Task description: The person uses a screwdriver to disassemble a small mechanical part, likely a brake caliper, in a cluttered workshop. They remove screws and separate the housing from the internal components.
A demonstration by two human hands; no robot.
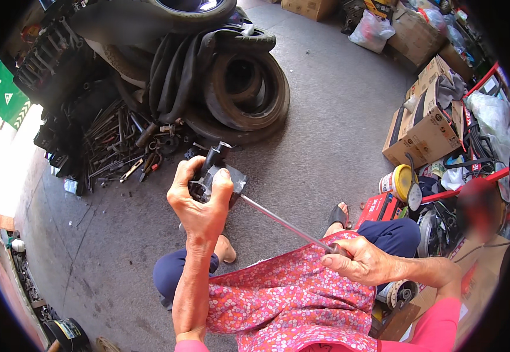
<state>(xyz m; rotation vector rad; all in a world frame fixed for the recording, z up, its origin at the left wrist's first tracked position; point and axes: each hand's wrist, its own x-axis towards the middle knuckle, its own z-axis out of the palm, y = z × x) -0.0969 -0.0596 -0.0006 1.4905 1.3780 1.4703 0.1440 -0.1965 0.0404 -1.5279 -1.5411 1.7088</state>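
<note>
The left hand (201, 202) is wrapped tight around a dark metal part (215, 176), fingers curled over its top and thumb behind, and holds it up over the concrete floor (325, 129) just ahead of the knees; the right hand (363, 261) is closed around the near end of a long steel rod (284, 224), which runs up and to the left until its far end meets the part. The part looks heavy, rigid and probably greasy, so a full-palm hold around its body seems the safe one, while the rod is thin, stiff and smooth (likely to twist or slip in the fingers) and is best taken near its end, as it is here. Below both lies a lap covered in pink flowered cloth (290, 299). Past the part, a heap of hand tools (125, 149) lies on the floor beside a stack of worn tyres (246, 88) and inner tubes. To the right stand brown cardboard boxes (422, 132), one printed with a round dark mark, a yellow-lidded round tin (400, 183) with a pale label, and a red flat box (381, 208). A white plastic bag (371, 30) sits farther back, and a green sign with white marks (3, 94) shows at the far left edge.
</note>
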